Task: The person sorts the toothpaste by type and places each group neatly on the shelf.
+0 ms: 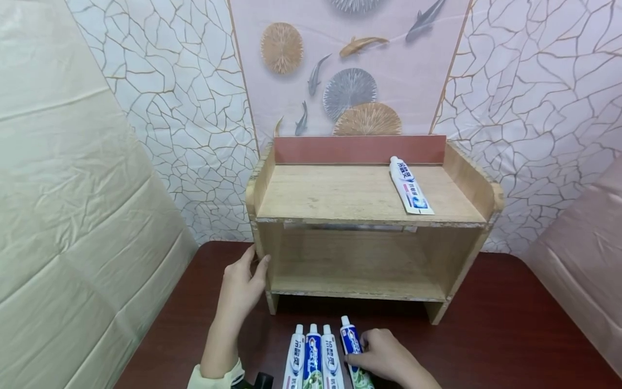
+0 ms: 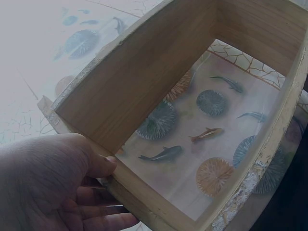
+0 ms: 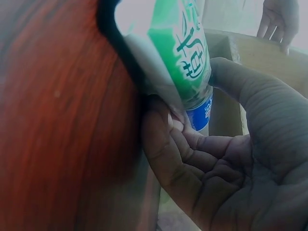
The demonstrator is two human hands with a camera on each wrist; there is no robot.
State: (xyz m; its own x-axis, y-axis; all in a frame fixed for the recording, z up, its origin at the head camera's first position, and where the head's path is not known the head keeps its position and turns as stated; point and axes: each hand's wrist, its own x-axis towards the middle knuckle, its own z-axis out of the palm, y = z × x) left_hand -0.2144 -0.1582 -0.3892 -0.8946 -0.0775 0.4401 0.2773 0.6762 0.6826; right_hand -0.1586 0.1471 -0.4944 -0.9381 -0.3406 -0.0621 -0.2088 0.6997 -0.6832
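Observation:
My right hand (image 1: 389,354) pinches a blue-and-green toothpaste tube (image 1: 351,340) between thumb and fingers, at the right end of a row on the table. In the right wrist view, the green part of that tube (image 3: 180,53) shows close up. Left of it, a blue toothpaste tube (image 1: 313,351) lies between two white ones (image 1: 295,356), caps toward the shelf. My left hand (image 1: 243,286) grips the left side panel of a two-level wooden shelf (image 1: 320,189), its thumb on the panel's edge (image 2: 120,168). On the upper board lies another white toothpaste tube (image 1: 410,186), tilted.
The shelf stands on a dark red-brown table (image 1: 505,324) against a patterned wall covering (image 1: 189,108). Its lower board (image 1: 359,283) sits under the upper one. Pale fabric (image 1: 73,243) hangs at the left, with more fabric (image 1: 583,259) at the right.

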